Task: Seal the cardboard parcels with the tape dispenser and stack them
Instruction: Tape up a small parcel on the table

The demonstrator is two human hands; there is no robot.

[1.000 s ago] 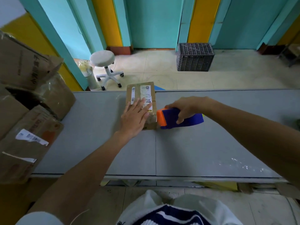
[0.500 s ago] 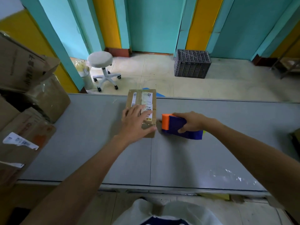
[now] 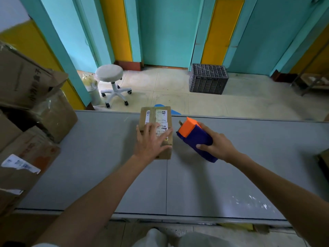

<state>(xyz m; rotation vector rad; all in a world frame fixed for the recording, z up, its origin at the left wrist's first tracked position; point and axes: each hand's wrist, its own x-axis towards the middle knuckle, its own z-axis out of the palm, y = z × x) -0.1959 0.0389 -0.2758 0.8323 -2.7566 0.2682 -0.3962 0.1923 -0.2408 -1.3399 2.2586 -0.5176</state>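
A small brown cardboard parcel with white shipping labels lies on the grey table, near its far edge. My left hand rests flat on the parcel's top with fingers spread. My right hand grips a blue tape dispenser with an orange head, held just right of the parcel and tilted, its orange end pointing up and away. The dispenser is not touching the parcel.
Large cardboard boxes are piled at the table's left end. Another box edge shows at the far right. Beyond the table stand a white stool and a dark plastic crate on the tiled floor.
My right hand has pulled the dispenser away from the parcel's right side and tilted its orange head upward. My left hand stays on the parcel.
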